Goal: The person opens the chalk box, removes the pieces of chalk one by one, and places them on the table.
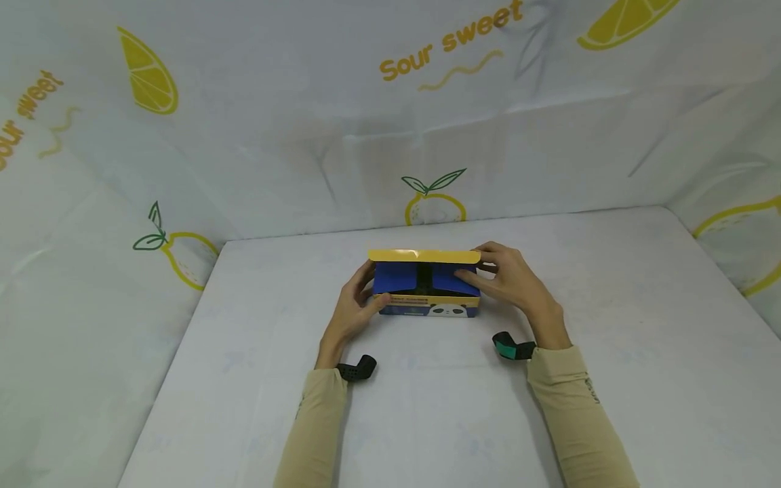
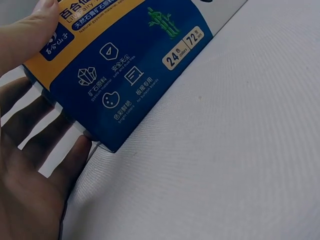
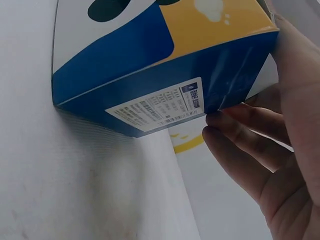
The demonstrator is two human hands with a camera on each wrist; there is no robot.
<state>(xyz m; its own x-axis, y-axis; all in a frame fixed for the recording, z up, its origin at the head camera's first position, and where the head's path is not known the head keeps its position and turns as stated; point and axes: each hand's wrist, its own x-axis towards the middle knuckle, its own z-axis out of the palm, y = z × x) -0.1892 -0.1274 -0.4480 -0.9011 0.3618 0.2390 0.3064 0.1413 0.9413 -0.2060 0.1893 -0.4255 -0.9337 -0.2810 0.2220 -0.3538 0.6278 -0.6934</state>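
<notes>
Blue-yellow box (image 1: 427, 288) sat mid-bench (image 1: 610, 325), bare room all round; left hand (image 1: 356, 308) gripped its left end, right hand (image 1: 512, 278) pinched the right flap edge

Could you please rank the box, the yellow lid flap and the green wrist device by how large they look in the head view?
1. box, largest.
2. yellow lid flap, a long thin strip.
3. green wrist device, smallest, though nearer the camera.
</notes>
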